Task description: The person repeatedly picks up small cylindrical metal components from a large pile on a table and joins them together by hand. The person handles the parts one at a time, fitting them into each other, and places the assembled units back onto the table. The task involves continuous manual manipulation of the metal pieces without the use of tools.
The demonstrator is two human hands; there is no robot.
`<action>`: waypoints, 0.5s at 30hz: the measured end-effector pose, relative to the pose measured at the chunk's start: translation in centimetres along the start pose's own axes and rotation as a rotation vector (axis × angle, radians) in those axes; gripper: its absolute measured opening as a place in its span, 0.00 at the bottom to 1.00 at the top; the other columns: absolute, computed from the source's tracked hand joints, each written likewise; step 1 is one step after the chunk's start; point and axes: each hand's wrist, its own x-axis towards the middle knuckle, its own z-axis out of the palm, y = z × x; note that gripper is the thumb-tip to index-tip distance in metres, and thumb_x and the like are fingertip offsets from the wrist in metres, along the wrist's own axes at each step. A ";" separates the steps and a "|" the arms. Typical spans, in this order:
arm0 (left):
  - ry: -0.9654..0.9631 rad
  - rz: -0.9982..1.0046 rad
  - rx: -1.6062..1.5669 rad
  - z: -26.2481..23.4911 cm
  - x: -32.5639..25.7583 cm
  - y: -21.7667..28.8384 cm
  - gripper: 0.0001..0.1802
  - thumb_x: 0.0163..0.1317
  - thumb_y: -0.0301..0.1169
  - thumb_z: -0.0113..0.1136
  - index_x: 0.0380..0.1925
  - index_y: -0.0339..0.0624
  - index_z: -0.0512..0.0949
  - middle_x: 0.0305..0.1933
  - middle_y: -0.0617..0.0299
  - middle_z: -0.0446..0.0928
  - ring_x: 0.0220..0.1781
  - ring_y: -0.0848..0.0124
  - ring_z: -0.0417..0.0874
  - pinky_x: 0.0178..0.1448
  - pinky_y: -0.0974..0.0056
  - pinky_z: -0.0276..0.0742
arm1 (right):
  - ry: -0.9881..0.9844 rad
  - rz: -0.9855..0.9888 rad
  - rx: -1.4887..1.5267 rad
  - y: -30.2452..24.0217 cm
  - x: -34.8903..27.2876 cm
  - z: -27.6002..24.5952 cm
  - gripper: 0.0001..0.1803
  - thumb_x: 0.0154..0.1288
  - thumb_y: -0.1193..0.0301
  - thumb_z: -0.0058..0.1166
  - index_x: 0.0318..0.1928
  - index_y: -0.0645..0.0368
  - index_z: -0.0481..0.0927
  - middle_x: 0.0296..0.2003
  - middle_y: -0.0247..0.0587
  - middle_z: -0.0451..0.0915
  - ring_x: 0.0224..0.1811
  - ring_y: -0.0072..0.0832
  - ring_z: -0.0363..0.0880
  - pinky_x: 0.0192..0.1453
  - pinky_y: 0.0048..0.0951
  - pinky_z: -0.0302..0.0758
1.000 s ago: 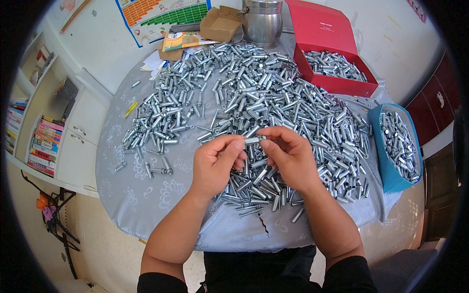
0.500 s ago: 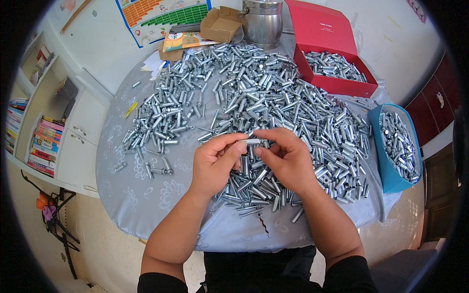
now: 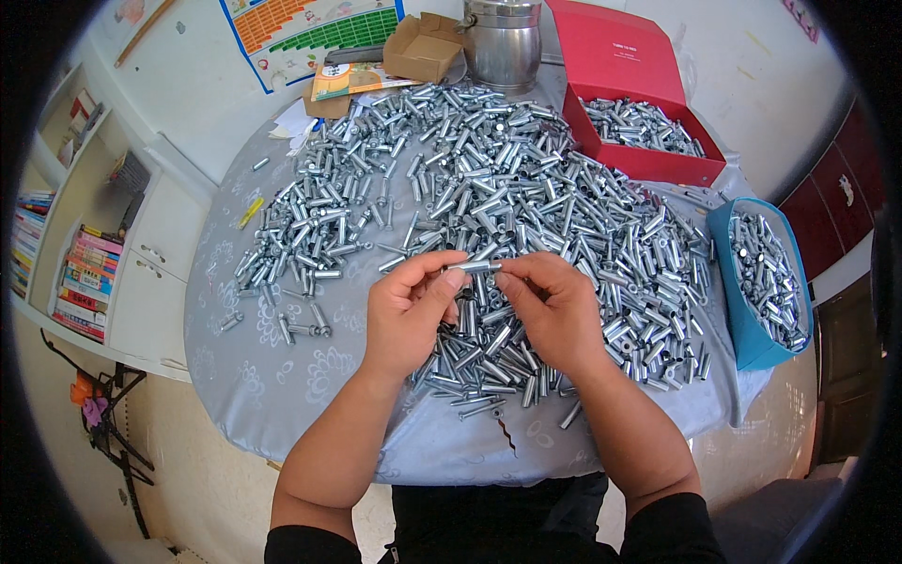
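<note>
My left hand pinches one end of a shiny metal sleeve anchor between thumb and forefinger. The thumb and fingers of my right hand close on its other end. The anchor lies nearly level between the two hands, just above a large heap of loose metal sleeves and bolts. My fingertips hide both ends of it. To the left lies a smaller group of anchors, several of them with bolts and nuts showing.
A red box with its lid up holds metal sleeves at the back right. Nearer stands a blue fabric bin, also filled. A metal pot, a cardboard box and a yellow object are on the grey tablecloth.
My right fingers have shifted slightly along the anchor's end, and more of its right side shows. Both hands stay in nearly the same place; the heap looks unchanged.
</note>
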 end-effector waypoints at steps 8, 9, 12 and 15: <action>-0.009 -0.051 -0.037 0.4 -0.2 0.2 0.09 0.63 0.24 0.61 0.43 0.35 0.78 0.33 0.60 0.82 0.23 0.82 0.75 0.27 0.77 0.72 | -0.028 0.134 0.163 -0.8 -0.3 0.4 0.13 0.60 0.76 0.61 0.46 0.64 0.80 0.30 0.37 0.80 0.23 0.17 0.73 0.28 0.19 0.70; -0.025 -0.051 -0.050 0.3 -0.2 0.2 0.08 0.63 0.24 0.61 0.42 0.35 0.77 0.33 0.60 0.82 0.23 0.82 0.75 0.27 0.77 0.72 | -0.065 0.118 0.165 -0.7 -0.2 0.4 0.14 0.60 0.76 0.61 0.47 0.64 0.80 0.29 0.36 0.80 0.23 0.16 0.73 0.28 0.18 0.70; -0.019 -0.047 -0.078 0.3 -0.1 0.4 0.06 0.63 0.24 0.61 0.39 0.36 0.77 0.32 0.59 0.82 0.23 0.82 0.75 0.26 0.77 0.71 | -0.121 0.321 0.394 -0.9 -0.1 0.2 0.13 0.62 0.75 0.60 0.47 0.64 0.79 0.29 0.32 0.79 0.25 0.14 0.73 0.28 0.17 0.70; 0.061 -0.049 -0.105 -0.2 0.2 0.6 0.06 0.63 0.25 0.60 0.38 0.35 0.76 0.31 0.59 0.82 0.22 0.82 0.75 0.25 0.77 0.70 | -0.078 0.371 0.451 -0.8 0.3 -0.1 0.09 0.64 0.76 0.58 0.45 0.64 0.79 0.29 0.30 0.78 0.25 0.13 0.73 0.28 0.17 0.71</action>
